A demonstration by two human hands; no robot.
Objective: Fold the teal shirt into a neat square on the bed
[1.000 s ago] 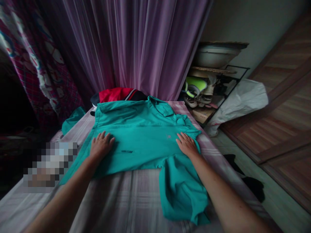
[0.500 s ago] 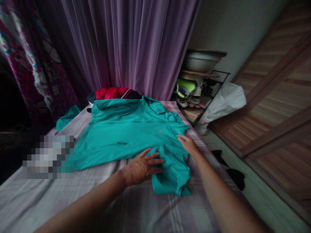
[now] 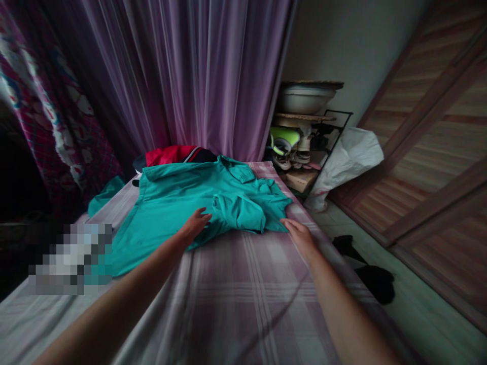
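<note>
A teal collared shirt [image 3: 178, 197] lies spread on a bed covered with a pale plaid sheet [image 3: 251, 289]. Its right sleeve is folded up onto the body as a bunched flap [image 3: 238, 213]. My left hand [image 3: 195, 226] rests at the shirt's lower edge beside that flap, fingers stretched forward, nothing gripped. My right hand [image 3: 300, 234] lies flat on the sheet, fingertips touching the shirt's right edge, fingers extended.
Red and dark clothes [image 3: 171, 154] lie behind the shirt, against a purple curtain [image 3: 198, 76]. A rack with shoes and a basin [image 3: 304, 132] and a white bag [image 3: 350, 157] stand right of the bed. Dark cloth [image 3: 376, 281] lies on the floor. A wooden door [image 3: 437, 162] fills the right side.
The sleeve that hung toward me has been folded up onto the shirt's body. My left hand crossed from the shirt's left side to the sleeve; the right hand stayed at the right edge.
</note>
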